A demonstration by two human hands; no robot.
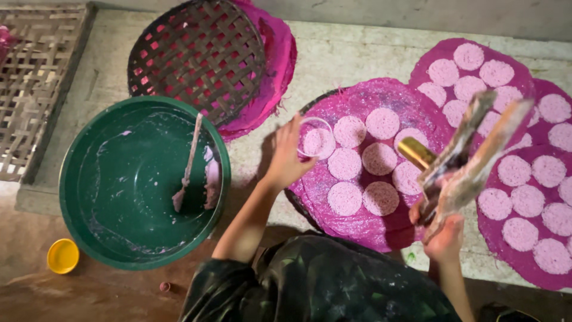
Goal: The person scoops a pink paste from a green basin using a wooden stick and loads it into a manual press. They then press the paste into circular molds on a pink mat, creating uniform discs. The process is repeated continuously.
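Observation:
My left hand [286,156] holds a thin white ring mould [316,138] over a pale pink disc at the left edge of a magenta cloth-covered tray [357,223]. Several round pale pink discs [379,158] lie on that cloth in rows. My right hand [444,235] grips a batter-smeared, blurred tool with a brass-coloured end [465,158], raised above the tray's right side.
A big green basin [89,143] with pink batter residue and a spoon [186,170] sits at left. Behind it leans a woven round tray [199,56] on magenta cloth. More disc-covered cloths [524,262] lie right. A small yellow lid [62,256] rests on the floor; bamboo lattice [30,77] at far left.

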